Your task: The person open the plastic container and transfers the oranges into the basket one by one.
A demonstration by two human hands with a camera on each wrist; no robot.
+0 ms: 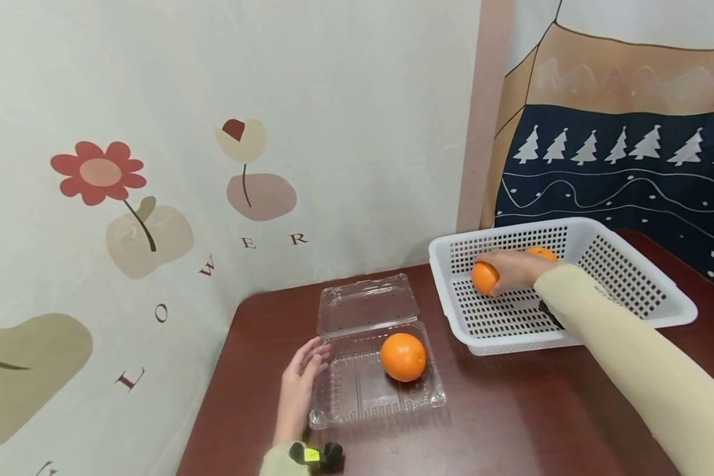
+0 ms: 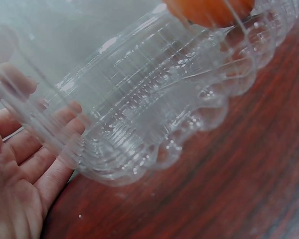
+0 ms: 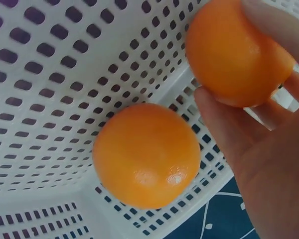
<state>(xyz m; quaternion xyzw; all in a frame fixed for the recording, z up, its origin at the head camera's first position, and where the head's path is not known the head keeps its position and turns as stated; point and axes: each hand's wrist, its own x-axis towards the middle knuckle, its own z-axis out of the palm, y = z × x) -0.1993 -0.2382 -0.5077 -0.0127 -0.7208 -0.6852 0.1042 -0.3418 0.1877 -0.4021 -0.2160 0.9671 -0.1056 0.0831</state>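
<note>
Reference landmark: the white perforated basket (image 1: 512, 345), standing on the dark red-brown table (image 1: 488, 410).

Right hand (image 1: 516, 268): positioned inside the basket. The thumb and fingers are curled around one orange, the gripped orange (image 1: 484, 278); whether this fruit bears on the basket floor cannot be determined. A second orange (image 3: 147, 155) sits loose in the basket, just beside the hand, close to the perforated wall (it is partly hidden by the hand in the head view).

Clear plastic container (image 1: 357, 390): located on the table to the left of the basket, a short gap apart. Its hinged lid (image 1: 369, 304) is folded fully back and lies on the side farther from the person. A third orange (image 1: 403, 357) is seated in the container, in the half nearer the basket.

Left hand (image 1: 302, 370): positioned at the container's side wall farthest from the basket. The fingers are slightly bent and spread, with no fruit between them; the wrist view shows some fingertips through the transparent plastic (firm contact cannot be confirmed).

Pale flower-printed cloth (image 1: 363, 132) hangs behind the basket and to its left.
</note>
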